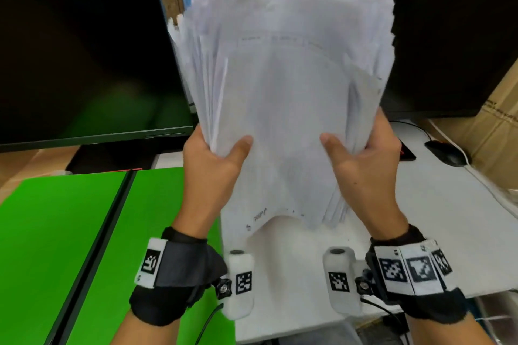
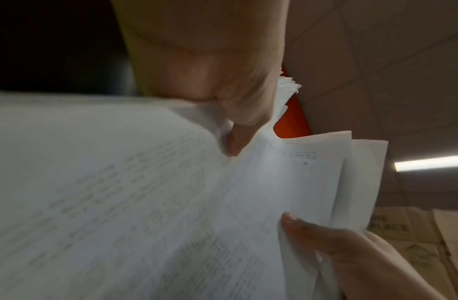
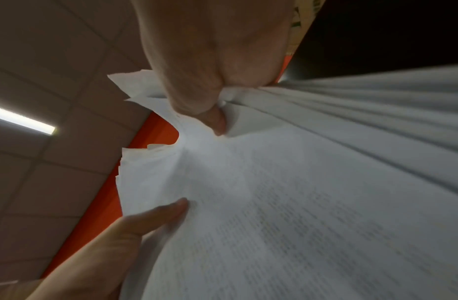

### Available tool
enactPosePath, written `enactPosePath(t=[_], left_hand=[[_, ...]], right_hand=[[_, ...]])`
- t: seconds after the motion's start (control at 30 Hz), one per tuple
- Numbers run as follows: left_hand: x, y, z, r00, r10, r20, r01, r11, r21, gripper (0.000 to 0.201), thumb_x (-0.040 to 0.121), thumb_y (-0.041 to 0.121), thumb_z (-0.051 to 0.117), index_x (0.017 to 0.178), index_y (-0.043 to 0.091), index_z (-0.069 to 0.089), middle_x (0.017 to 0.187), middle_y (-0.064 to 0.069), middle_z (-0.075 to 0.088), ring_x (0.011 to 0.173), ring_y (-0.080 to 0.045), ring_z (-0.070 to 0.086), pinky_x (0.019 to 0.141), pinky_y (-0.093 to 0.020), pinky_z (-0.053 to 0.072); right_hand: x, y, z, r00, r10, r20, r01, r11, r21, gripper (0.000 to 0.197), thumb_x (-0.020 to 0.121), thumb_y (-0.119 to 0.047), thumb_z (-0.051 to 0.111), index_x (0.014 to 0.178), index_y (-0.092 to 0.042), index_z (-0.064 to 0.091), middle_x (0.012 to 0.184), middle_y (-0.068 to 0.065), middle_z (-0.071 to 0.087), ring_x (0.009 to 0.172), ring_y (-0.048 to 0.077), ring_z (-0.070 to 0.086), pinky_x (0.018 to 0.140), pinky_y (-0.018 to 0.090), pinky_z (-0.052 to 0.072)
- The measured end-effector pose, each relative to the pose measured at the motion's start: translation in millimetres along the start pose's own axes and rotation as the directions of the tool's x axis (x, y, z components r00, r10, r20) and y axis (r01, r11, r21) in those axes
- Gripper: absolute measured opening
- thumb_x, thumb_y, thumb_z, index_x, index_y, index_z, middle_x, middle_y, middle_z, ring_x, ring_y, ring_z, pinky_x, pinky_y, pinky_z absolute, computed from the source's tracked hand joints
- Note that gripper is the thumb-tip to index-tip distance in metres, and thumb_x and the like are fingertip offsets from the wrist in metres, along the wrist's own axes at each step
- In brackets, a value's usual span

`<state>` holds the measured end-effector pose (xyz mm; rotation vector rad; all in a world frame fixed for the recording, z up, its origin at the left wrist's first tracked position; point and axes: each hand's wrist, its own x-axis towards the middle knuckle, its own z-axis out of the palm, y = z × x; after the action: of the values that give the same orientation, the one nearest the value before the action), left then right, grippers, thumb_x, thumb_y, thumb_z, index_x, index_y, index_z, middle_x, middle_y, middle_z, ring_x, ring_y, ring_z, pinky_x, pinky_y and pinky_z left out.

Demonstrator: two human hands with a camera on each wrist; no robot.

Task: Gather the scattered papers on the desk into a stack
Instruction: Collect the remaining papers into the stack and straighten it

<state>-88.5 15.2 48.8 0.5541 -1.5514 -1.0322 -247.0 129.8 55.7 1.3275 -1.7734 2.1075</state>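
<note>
A thick bundle of white printed papers (image 1: 286,87) stands nearly upright in the air above the desk, its edges uneven and fanned. My left hand (image 1: 215,159) grips its lower left side, thumb on the front sheet. My right hand (image 1: 361,159) grips the lower right side the same way. In the left wrist view the papers (image 2: 145,203) fill the frame under my left hand (image 2: 235,125), and the other hand's thumb (image 2: 299,225) lies on the sheets. The right wrist view shows my right hand (image 3: 210,101) pinching the papers (image 3: 299,203).
Two dark monitors (image 1: 84,59) (image 1: 448,36) stand behind the papers. A green mat (image 1: 56,232) covers the desk's left part, the white desk top (image 1: 420,218) lies right. A black mouse (image 1: 445,152) with its cable sits at the far right beside cardboard boxes (image 1: 499,126).
</note>
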Motion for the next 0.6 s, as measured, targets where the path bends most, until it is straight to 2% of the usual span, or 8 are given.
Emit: enactPosePath(t=[0.07,0.13,0.2,0.27,0.33,0.4,0.47,0.6], left_hand=[[2.2,7.6,6.5,0.998,0.046,-0.035,-0.047,0.999,-0.028,0.032,0.081,-0.001,0.075,0.109,0.009,0.062,0.098,0.014,0.067,0.085,0.01,0.066,0.073,-0.009,0.049],[-0.8,5.3,4.6,0.995,0.055,-0.079,-0.058,0.997,-0.045,0.034,0.078,0.0,0.078,0.109,0.005,0.063,0.1,0.009,0.069,0.088,0.006,0.067,0.076,-0.012,0.05],[-9.1,-6.0,-2.6,0.996,0.003,-0.086,-0.009,0.998,-0.063,0.051,0.072,0.008,0.085,0.117,0.002,0.061,0.109,0.0,0.071,0.1,-0.006,0.069,0.082,-0.02,0.053],[-18.6,-20.0,-10.1,0.993,-0.1,-0.06,0.093,0.99,-0.105,0.065,0.066,0.018,0.086,0.123,0.005,0.059,0.115,-0.002,0.071,0.105,-0.014,0.068,0.085,-0.027,0.055],[-23.2,-28.6,-12.4,0.985,-0.171,-0.034,0.166,0.98,-0.107,0.055,0.067,0.018,0.085,0.117,0.013,0.064,0.108,0.007,0.074,0.101,-0.01,0.069,0.081,-0.024,0.054],[-22.3,-30.8,-10.3,0.984,-0.177,-0.035,0.174,0.982,-0.067,0.04,0.069,0.012,0.086,0.103,0.022,0.067,0.095,0.019,0.075,0.092,-0.002,0.07,0.077,-0.02,0.053],[-17.5,-27.9,-6.8,0.988,-0.137,-0.065,0.134,0.99,-0.04,0.036,0.071,0.006,0.083,0.101,0.018,0.068,0.09,0.016,0.075,0.087,0.001,0.069,0.074,-0.018,0.052],[-12.9,-22.6,-0.2,0.993,-0.069,-0.09,0.063,0.995,-0.071,0.048,0.068,-0.002,0.084,0.11,0.01,0.063,0.103,0.004,0.07,0.093,-0.004,0.068,0.079,-0.021,0.054]], right_hand=[[4.5,-11.2,2.6,0.995,-0.085,-0.043,0.085,0.996,-0.008,0.041,0.084,-0.004,0.07,0.11,-0.028,0.049,0.091,-0.016,0.056,0.086,-0.016,0.052,0.079,0.005,0.044],[3.7,-10.9,0.1,0.994,-0.085,-0.069,0.088,0.995,0.047,0.035,0.085,-0.015,0.071,0.113,-0.026,0.054,0.095,-0.011,0.061,0.093,-0.011,0.056,0.084,0.011,0.048],[-3.5,-1.7,-4.7,0.997,0.063,-0.033,-0.058,0.989,0.136,0.05,0.081,-0.026,0.075,0.126,-0.013,0.056,0.115,-0.003,0.065,0.11,0.006,0.062,0.094,0.03,0.052],[-15.5,11.4,-7.8,0.982,0.191,0.011,-0.191,0.972,0.139,0.061,0.075,-0.032,0.078,0.128,-0.012,0.055,0.117,-0.004,0.067,0.109,0.008,0.064,0.094,0.036,0.054],[-24.1,21.0,-6.6,0.969,0.247,0.021,-0.248,0.963,0.105,0.061,0.071,-0.036,0.08,0.123,-0.013,0.059,0.109,-0.005,0.07,0.102,0.007,0.067,0.088,0.034,0.057],[-26.5,25.9,-2.4,0.962,0.271,0.0,-0.269,0.956,0.12,0.052,0.072,-0.031,0.081,0.117,-0.012,0.063,0.102,-0.005,0.072,0.096,0.009,0.069,0.082,0.028,0.058],[-23.4,24.2,3.3,0.969,0.247,-0.017,-0.244,0.962,0.119,0.041,0.075,-0.022,0.08,0.111,-0.013,0.064,0.098,-0.005,0.071,0.091,0.01,0.069,0.077,0.023,0.057],[-13.9,18.6,7.7,0.983,0.184,0.02,-0.185,0.979,0.083,0.035,0.081,-0.015,0.076,0.111,-0.021,0.06,0.1,-0.01,0.068,0.092,0.005,0.067,0.078,0.017,0.054]])
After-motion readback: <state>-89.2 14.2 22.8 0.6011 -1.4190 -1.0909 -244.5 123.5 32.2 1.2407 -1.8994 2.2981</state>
